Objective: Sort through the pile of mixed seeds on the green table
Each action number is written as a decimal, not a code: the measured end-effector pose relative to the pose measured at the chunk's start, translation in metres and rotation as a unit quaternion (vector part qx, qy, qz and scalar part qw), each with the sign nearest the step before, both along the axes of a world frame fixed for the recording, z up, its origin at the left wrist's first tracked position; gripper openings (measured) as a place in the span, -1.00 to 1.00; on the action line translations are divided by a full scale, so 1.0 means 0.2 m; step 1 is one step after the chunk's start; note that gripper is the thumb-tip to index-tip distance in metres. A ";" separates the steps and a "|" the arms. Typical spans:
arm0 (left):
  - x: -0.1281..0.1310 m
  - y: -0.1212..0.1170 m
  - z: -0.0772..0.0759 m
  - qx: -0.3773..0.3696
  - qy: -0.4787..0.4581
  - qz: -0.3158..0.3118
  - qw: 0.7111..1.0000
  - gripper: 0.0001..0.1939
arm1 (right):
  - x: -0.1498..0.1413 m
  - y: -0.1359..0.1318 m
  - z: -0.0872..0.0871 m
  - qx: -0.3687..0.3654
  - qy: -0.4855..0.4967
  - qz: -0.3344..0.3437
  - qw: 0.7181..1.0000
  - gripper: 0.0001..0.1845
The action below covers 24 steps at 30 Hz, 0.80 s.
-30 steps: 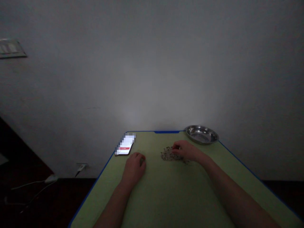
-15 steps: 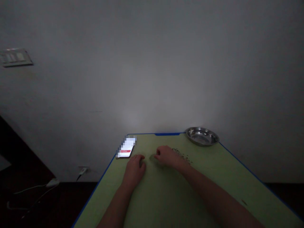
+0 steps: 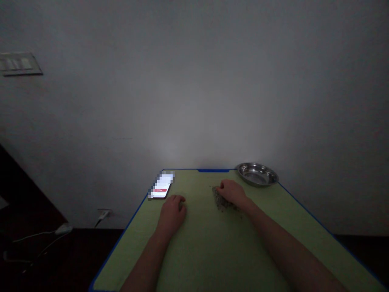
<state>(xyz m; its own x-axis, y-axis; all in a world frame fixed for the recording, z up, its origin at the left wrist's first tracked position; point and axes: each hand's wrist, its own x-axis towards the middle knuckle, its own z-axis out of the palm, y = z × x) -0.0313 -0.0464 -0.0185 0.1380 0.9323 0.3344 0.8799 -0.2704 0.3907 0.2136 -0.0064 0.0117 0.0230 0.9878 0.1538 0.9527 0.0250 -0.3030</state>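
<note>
Small dark grains (image 3: 223, 202) lie in a loose patch on the green tabletop (image 3: 209, 251). Over the far side of this patch is my right hand (image 3: 232, 192), its fingers pinched together at the grains; whatever sits between the fingertips is too small to make out. My left hand (image 3: 172, 213) rests on the tabletop to the left, apart from the grains. Its fingers curl towards the thumb, and the inside of the hand is in shadow, so its contents are hidden.
At the far right corner stands a shiny metal bowl (image 3: 257, 175). A phone (image 3: 164, 186) with a lit screen lies by the left edge. Behind the table rises a grey wall (image 3: 194, 101), with a switch plate (image 3: 21, 64) and a plugged-in charger (image 3: 104, 215) at left.
My right hand has moved right, away from my left hand and onto the grains. The grains look more bunched and shifted left. My left hand has hardly moved.
</note>
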 end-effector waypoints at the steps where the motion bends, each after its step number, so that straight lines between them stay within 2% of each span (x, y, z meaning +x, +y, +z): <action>1: 0.00 0.00 0.00 0.002 0.001 0.001 1.000 -0.78 | 0.01 0.00 0.00 0.000 0.005 -0.005 1.000 -0.72; 6: 0.01 -0.01 0.02 0.004 0.004 0.000 1.000 -0.81 | 0.03 0.01 0.01 -0.005 0.043 0.001 0.999 -0.75; 12: 0.01 -0.03 0.03 0.000 0.005 -0.001 1.000 -0.81 | 0.10 0.10 0.12 -0.011 0.084 0.020 0.996 -0.66; 16: 0.01 -0.03 0.02 0.005 0.003 -0.002 1.000 -0.81 | 0.16 0.18 0.17 0.009 0.061 0.001 0.998 -0.69; 24: 0.00 -0.03 0.01 0.014 0.002 -0.006 1.000 -0.83 | 0.22 0.32 0.12 0.015 -0.023 -0.032 0.999 -0.72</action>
<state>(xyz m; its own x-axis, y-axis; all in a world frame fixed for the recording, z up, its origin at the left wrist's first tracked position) -0.0307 -0.0517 -0.0167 0.1506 0.9206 0.3602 0.8778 -0.2921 0.3796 0.2582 0.0569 0.0367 0.0774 0.9796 0.1856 0.9656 -0.0274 -0.2585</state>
